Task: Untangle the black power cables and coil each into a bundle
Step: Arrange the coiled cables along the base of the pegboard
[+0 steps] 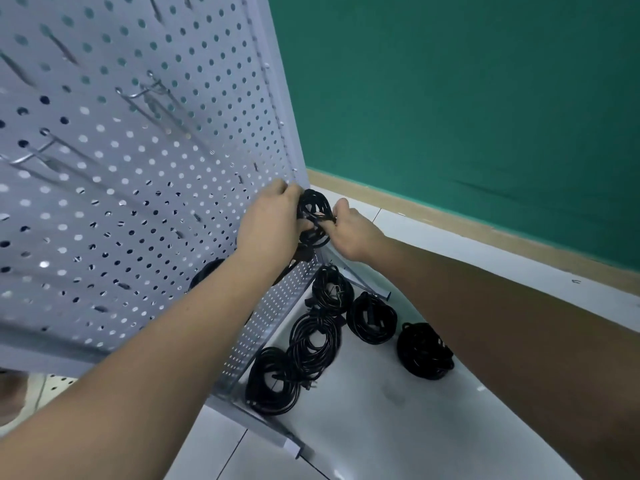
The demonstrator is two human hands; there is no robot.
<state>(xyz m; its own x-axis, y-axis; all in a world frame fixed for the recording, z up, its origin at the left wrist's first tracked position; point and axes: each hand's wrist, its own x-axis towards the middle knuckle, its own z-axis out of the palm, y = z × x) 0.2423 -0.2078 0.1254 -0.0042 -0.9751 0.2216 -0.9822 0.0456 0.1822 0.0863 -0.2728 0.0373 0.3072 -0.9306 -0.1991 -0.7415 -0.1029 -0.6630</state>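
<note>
Left hand [270, 220] and right hand [353, 233], fingers [289, 190] tight around black cable coil [313, 209], against grey pegboard [138, 202], white floor [363, 410], green wall [450, 98].

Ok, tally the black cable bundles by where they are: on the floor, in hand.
Coiled black cable bundles on the white floor: 5
Black cable bundle gripped by left hand and right hand: 1
Total: 6
Dark shape beside the left forearm: unclear, not counted.
</note>
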